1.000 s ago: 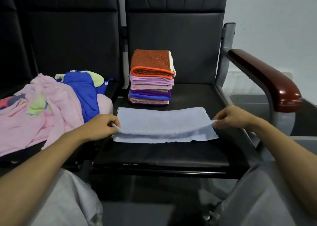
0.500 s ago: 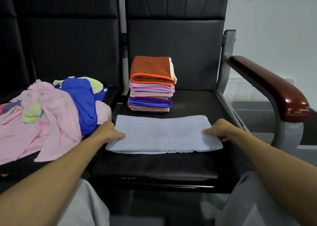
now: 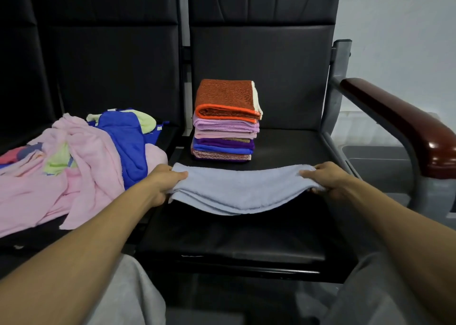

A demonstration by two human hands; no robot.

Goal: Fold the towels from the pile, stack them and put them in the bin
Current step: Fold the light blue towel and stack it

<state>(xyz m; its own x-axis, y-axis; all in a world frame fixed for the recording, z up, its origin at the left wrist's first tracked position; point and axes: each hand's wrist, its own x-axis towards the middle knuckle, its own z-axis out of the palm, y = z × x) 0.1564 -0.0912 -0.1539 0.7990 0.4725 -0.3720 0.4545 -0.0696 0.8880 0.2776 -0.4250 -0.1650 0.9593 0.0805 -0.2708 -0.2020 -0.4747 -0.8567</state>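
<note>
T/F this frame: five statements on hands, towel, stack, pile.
1. Both the left hand and right hand grip the light blue towel at its ends. True.
2. The top towel of the folded stack is purple. False: it is an orange-brown towel.
3. The unfolded pile lies left of the folded stack. True.
4. The light blue towel lies on the folded stack. False: it is held in front of it, sagging in the middle.
5. A reddish-brown armrest is to the right. True.

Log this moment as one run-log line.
left hand: grips blue towel | right hand: grips blue towel | towel middle: sagging | folded stack: behind
</note>
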